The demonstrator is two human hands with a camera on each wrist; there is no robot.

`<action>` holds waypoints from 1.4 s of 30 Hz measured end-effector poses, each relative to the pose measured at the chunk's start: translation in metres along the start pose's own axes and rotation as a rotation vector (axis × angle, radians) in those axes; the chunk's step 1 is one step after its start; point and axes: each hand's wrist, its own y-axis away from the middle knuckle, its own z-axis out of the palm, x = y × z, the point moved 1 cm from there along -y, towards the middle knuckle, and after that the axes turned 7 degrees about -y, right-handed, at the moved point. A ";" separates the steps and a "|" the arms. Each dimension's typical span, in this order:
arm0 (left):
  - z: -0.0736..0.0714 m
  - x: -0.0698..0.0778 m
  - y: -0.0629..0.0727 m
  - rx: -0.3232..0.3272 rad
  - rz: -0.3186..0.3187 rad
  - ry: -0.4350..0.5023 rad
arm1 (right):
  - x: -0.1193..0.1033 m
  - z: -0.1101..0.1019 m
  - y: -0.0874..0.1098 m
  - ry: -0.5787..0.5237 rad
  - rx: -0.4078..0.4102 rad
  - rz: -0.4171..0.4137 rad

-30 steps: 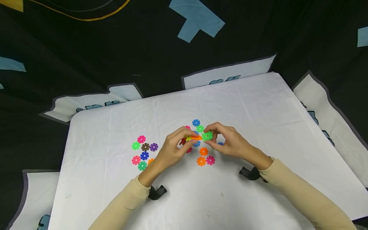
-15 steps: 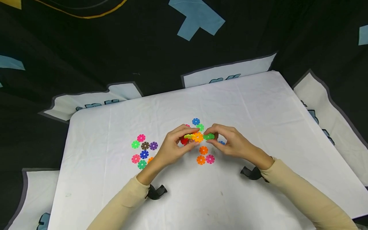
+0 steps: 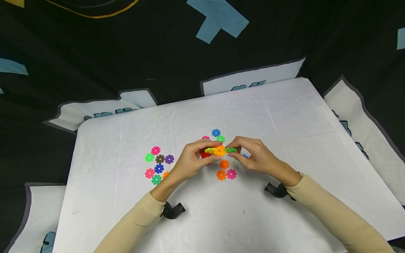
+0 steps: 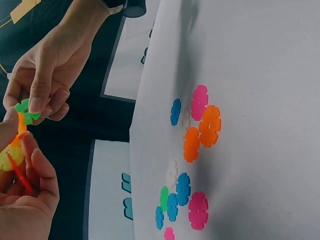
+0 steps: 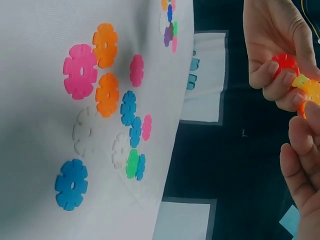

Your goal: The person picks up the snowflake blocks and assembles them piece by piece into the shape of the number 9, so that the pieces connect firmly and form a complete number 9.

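Observation:
Over the table, my left hand [image 3: 191, 160] holds a short chain of notched plastic building discs between thumb and fingers. In it are a yellow disc [image 3: 209, 150], an orange disc [image 3: 219, 151] and a red disc [image 5: 286, 65], the red one partly behind the fingers. My right hand [image 3: 253, 153] pinches a green disc [image 3: 231, 150] edge-on at the right side of the orange one. In the left wrist view the green disc [image 4: 27, 111] meets the orange disc's upper end, with the fingertips of both hands close together. Fingers cover part of the right wrist view's chain.
Loose discs lie on the white tablecloth. A left cluster includes a brown disc [image 3: 160, 159] and a purple disc [image 3: 169, 159]. Below the hands are orange and pink discs [image 3: 231, 174]; beyond them sits a blue disc [image 3: 216, 133]. Transparent discs [image 5: 84, 131] show in the wrist views.
The green disc has turned from face-on to edge-on and moved against the orange disc. The orange disc has turned its face to the head camera. The hands have drawn slightly closer.

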 end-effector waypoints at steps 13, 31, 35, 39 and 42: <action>0.003 0.006 0.002 -0.006 -0.089 -0.030 | -0.005 0.005 -0.002 -0.111 0.000 -0.012; -0.003 0.011 -0.003 -0.122 -0.093 -0.064 | 0.002 -0.001 -0.004 -0.127 0.002 0.073; -0.007 0.008 -0.001 -0.207 -0.154 -0.016 | 0.003 -0.003 -0.004 -0.097 0.000 0.113; -0.009 0.006 -0.001 -0.257 -0.146 0.022 | 0.004 -0.003 -0.004 -0.080 0.009 0.118; -0.009 0.005 -0.002 -0.269 -0.130 0.034 | 0.005 -0.003 -0.004 -0.077 0.012 0.113</action>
